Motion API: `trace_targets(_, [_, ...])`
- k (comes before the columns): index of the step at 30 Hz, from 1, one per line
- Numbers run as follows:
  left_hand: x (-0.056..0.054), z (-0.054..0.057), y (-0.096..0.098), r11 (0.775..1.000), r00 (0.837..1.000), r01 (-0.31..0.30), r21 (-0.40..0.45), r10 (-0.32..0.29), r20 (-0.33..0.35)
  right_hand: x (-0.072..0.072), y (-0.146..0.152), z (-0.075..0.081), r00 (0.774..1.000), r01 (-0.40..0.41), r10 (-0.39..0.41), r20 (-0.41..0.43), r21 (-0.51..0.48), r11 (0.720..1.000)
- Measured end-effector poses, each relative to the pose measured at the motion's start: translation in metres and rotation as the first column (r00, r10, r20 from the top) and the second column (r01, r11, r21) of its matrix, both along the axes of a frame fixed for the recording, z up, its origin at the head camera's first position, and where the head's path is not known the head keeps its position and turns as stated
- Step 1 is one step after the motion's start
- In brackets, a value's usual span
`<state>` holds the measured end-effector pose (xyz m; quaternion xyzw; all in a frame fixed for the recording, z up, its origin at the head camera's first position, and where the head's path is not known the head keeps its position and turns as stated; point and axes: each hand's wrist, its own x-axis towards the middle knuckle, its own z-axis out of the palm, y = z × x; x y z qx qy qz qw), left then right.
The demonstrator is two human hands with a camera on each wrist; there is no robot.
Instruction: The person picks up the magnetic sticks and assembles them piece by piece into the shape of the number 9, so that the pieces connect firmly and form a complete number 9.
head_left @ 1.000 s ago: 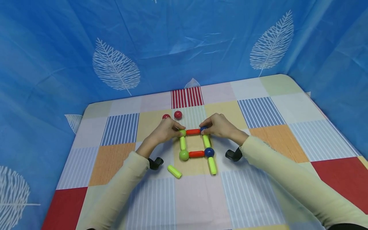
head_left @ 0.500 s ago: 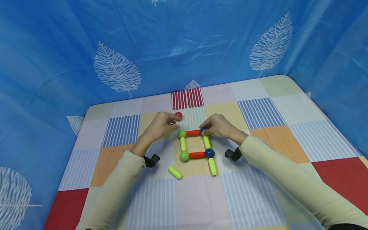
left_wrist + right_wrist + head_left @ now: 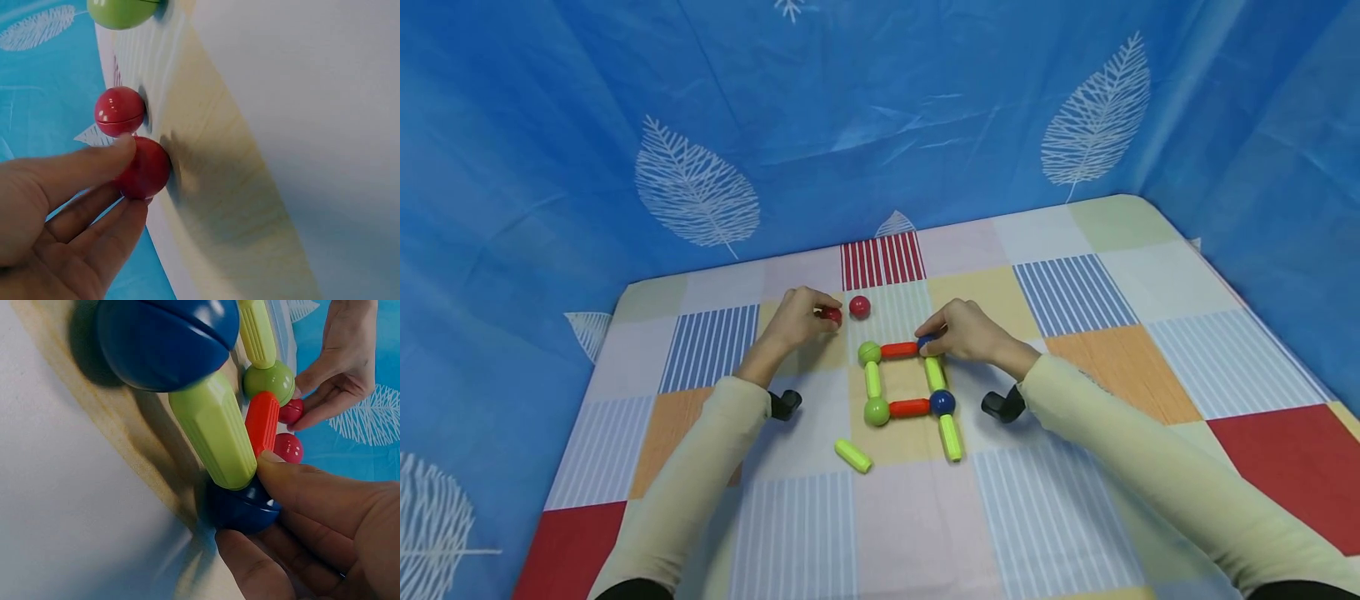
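My left hand (image 3: 796,320) pinches a red ball (image 3: 147,169) between thumb and fingers, low over the cloth. Close beside it lies a second red ball (image 3: 860,307). My right hand (image 3: 972,332) grips the far blue ball (image 3: 244,509) at a corner of a square frame. Two green balls form the frame's left corners, the near one (image 3: 876,411) in plain sight; a near blue ball (image 3: 942,403) marks the right. Red rods (image 3: 910,408) run across, and yellow-green rods (image 3: 872,380) join the sides. Another yellow-green rod (image 3: 951,438) sticks out from the near blue ball towards me.
A loose yellow-green rod (image 3: 853,456) lies nearer to me, left of the frame. Everything rests on a patchwork tablecloth (image 3: 917,533). Behind the table hangs a blue curtain (image 3: 880,117) with white leaf prints.
My left hand has left the far green ball, moved back and left, and taken hold of a red ball. My right hand has stayed on the far blue ball.
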<state>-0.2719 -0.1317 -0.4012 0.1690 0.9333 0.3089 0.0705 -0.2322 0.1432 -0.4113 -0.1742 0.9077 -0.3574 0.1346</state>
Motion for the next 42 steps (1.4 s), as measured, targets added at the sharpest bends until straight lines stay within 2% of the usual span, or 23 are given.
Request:
trace_targets(7, [0.002,0.002,-0.001,1.000,1.000,-0.016,-0.011,0.016,-0.013,0.000,0.000,0.002,1.000,0.016,-0.016,0.016,-0.005,1.000])
trace_targets(14, [0.016,-0.003,-0.016,0.999,0.998,-0.048,0.001,0.048,-0.035,-0.001,-0.001,0.000,1.000,0.012,-0.012,0.018,-0.002,1.000])
trace_targets(23, [0.051,-0.015,-0.045,0.993,0.995,-0.093,0.067,0.094,-0.018,0.000,0.001,-0.002,1.000,0.011,-0.011,0.028,0.000,1.000])
trace_targets(31, [0.087,-0.018,-0.062,0.987,0.992,-0.119,0.108,0.123,-0.033,-0.001,0.001,-0.002,1.000,0.007,-0.007,0.018,-0.007,1.000])
trace_targets(42, [0.125,-0.020,-0.070,0.990,0.995,-0.088,0.110,0.093,-0.036,-0.001,0.000,0.001,1.000,-0.006,0.006,0.013,-0.020,1.000])
